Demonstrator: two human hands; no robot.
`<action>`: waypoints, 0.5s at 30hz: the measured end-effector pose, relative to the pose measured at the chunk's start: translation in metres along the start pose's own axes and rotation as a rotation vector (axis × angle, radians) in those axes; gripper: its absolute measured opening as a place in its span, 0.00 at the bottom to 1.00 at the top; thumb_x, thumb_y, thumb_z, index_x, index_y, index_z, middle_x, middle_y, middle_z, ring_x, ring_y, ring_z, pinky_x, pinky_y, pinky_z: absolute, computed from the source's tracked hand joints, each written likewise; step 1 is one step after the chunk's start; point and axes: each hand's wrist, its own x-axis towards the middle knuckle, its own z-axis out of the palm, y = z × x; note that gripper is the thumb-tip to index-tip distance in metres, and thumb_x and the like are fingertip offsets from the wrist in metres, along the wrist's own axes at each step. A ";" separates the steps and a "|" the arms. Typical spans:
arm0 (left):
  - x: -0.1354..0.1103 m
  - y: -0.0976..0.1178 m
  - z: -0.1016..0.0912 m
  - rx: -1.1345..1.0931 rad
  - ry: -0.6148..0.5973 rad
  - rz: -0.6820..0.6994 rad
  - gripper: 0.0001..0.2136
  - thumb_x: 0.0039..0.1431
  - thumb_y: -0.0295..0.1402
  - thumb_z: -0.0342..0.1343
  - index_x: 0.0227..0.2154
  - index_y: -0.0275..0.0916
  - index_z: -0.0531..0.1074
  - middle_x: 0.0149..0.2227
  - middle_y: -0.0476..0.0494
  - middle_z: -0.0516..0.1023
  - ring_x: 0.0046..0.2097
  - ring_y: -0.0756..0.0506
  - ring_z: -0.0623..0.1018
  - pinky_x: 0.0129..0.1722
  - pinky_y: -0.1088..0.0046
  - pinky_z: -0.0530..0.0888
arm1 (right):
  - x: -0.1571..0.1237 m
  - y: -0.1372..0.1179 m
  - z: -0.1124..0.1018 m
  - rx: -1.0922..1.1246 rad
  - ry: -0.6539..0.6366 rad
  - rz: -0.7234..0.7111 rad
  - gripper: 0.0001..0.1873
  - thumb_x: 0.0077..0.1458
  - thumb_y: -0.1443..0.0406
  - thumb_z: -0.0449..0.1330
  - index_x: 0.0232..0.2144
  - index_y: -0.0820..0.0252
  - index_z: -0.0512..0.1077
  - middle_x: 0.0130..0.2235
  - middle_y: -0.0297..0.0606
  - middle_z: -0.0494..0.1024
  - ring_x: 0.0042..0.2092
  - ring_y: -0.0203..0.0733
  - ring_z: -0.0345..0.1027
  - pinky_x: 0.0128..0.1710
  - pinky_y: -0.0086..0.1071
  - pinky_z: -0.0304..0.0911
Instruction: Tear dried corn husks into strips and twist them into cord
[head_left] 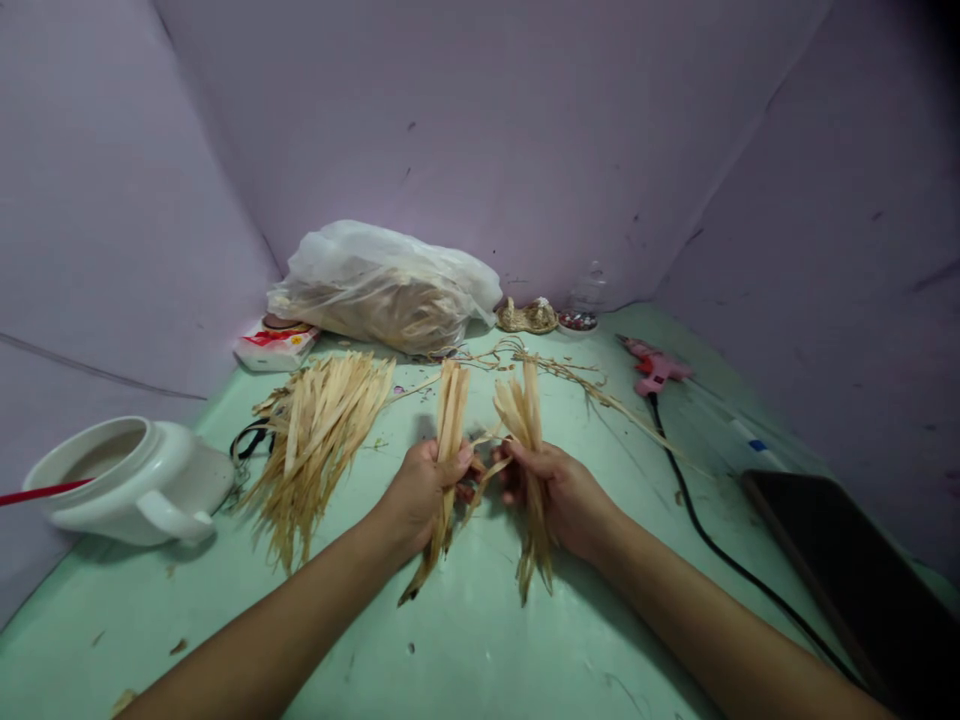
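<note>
My left hand [424, 490] is closed around a narrow bundle of dried straw-coloured leaf strips [451, 410], thumb pressed on its front. A second, more fanned bundle of dried strips [529, 410] is gripped in my right hand [555, 490], also with the thumb across it. Both bundles stand roughly upright above the table, their darker ragged ends hanging below my hands. Between the hands, a thin loose strip [487, 480] runs near the fingertips; which fingers hold it is hard to see. To the left, a larger pile of dried strips [322, 430] lies fanned out on the table.
A white pitcher [142, 480] lies at left with a red stick in it. Behind are a stuffed plastic bag [390, 280], a tissue pack [276, 345] and a woven item [527, 316]. A pink glue gun [656, 368], its black cord and a dark tablet-like slab [840, 570] are right.
</note>
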 end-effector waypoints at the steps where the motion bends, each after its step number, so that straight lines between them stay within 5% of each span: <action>1: 0.000 0.001 0.000 -0.020 0.017 -0.006 0.16 0.38 0.38 0.64 0.26 0.33 0.67 0.22 0.48 0.71 0.22 0.52 0.69 0.21 0.76 0.67 | 0.000 -0.002 0.000 0.038 -0.019 -0.018 0.10 0.41 0.63 0.63 0.21 0.64 0.67 0.23 0.35 0.70 0.24 0.32 0.62 0.23 0.26 0.60; 5: 0.002 0.004 -0.002 -0.075 0.045 0.020 0.12 0.42 0.33 0.62 0.26 0.33 0.66 0.24 0.46 0.72 0.24 0.51 0.71 0.20 0.77 0.68 | 0.000 -0.017 -0.007 0.255 -0.033 0.002 0.07 0.42 0.67 0.62 0.22 0.61 0.66 0.21 0.32 0.67 0.23 0.33 0.63 0.24 0.26 0.61; 8: 0.004 0.006 -0.004 -0.115 0.058 0.030 0.06 0.47 0.28 0.58 0.25 0.32 0.66 0.26 0.45 0.72 0.26 0.51 0.72 0.21 0.77 0.69 | -0.001 -0.033 -0.019 0.358 -0.057 0.026 0.08 0.44 0.69 0.61 0.21 0.61 0.63 0.15 0.22 0.53 0.14 0.23 0.43 0.14 0.18 0.47; 10: 0.004 0.007 -0.005 -0.142 0.075 0.015 0.04 0.49 0.26 0.56 0.26 0.33 0.66 0.25 0.45 0.72 0.26 0.51 0.73 0.21 0.77 0.69 | -0.001 -0.044 -0.027 0.346 -0.080 -0.009 0.08 0.46 0.69 0.59 0.22 0.62 0.62 0.16 0.21 0.49 0.15 0.22 0.33 0.13 0.15 0.36; 15: 0.002 0.006 -0.004 -0.087 0.012 0.001 0.06 0.46 0.28 0.57 0.24 0.34 0.64 0.20 0.49 0.70 0.20 0.52 0.70 0.16 0.79 0.66 | -0.001 -0.042 -0.024 0.176 -0.037 0.025 0.13 0.43 0.65 0.63 0.22 0.60 0.59 0.16 0.21 0.46 0.17 0.23 0.29 0.13 0.18 0.27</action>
